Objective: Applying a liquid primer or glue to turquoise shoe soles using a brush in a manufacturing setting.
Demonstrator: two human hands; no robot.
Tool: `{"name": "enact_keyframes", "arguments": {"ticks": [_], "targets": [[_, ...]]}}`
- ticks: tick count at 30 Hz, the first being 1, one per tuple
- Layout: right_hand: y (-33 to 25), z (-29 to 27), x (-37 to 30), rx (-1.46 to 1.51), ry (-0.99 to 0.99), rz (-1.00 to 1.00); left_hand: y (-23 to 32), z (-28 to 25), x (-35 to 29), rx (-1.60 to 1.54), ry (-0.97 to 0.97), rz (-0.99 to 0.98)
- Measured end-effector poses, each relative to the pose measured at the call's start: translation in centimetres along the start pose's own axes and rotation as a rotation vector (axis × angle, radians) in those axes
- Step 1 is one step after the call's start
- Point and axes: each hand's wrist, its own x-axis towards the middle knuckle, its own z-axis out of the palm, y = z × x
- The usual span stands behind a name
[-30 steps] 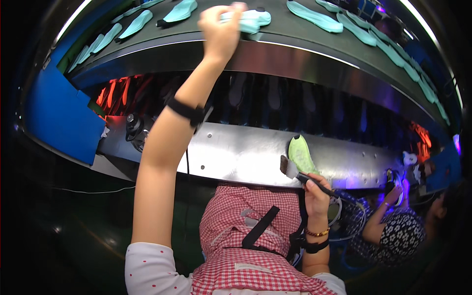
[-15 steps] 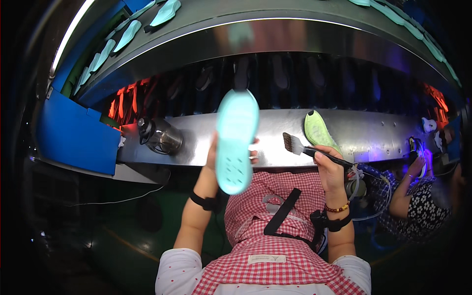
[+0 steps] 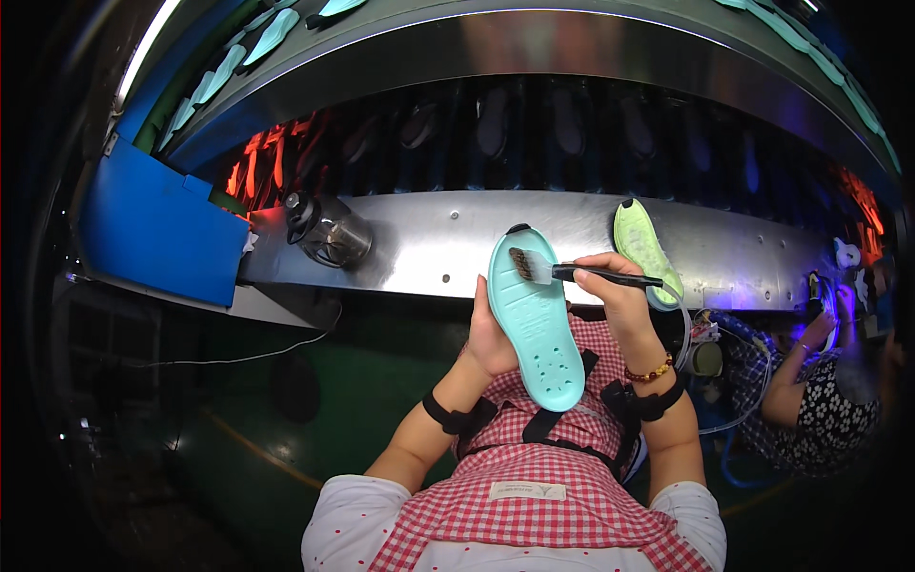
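A turquoise shoe sole [image 3: 538,334] with a black tip and small holes near its lower end is held in front of me by my left hand [image 3: 494,336], whose fingers wrap its left edge and go behind it. My right hand [image 3: 615,291] grips the black handle of a brush [image 3: 593,274], to which a thin clear hose runs. The dark bristles lie over the sole's upper end and appear to touch it. Just beyond my right hand, a yellow-green shoe [image 3: 645,246] rests on the metal ledge.
The shiny metal ledge [image 3: 419,257] carries a dark see-through jug [image 3: 334,234] at left. Dark soles stand in the recess behind it; turquoise soles [image 3: 272,36] ride the upper belt. A blue panel [image 3: 157,224] stands at left. At right, a co-worker's hand [image 3: 818,332] holds a shoe.
The sole has come lower and to the right and now tilts. My right hand has brought the brush left onto its upper end. The whole view has shifted slightly.
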Motion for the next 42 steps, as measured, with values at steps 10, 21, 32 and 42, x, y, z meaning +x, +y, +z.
{"name": "enact_keyframes", "arguments": {"ticks": [10,21,32,42], "targets": [[1.0,2.5,-0.4,-0.439,-0.082,-0.260,-1.5,0.6,0.5,0.040,0.213,0.152],[-3.0,0.3,-3.8,-0.861,-0.588,-0.327,2.7,-0.1,-0.1,0.247,0.228,0.344],[-6.2,2.7,-2.6,-0.469,-0.492,-0.147,0.9,4.3,-0.3,-0.001,-0.059,0.189],[-6.3,2.0,-2.9,-0.495,-0.672,-0.326,1.9,5.1,-0.8,0.263,0.019,0.332]]}}
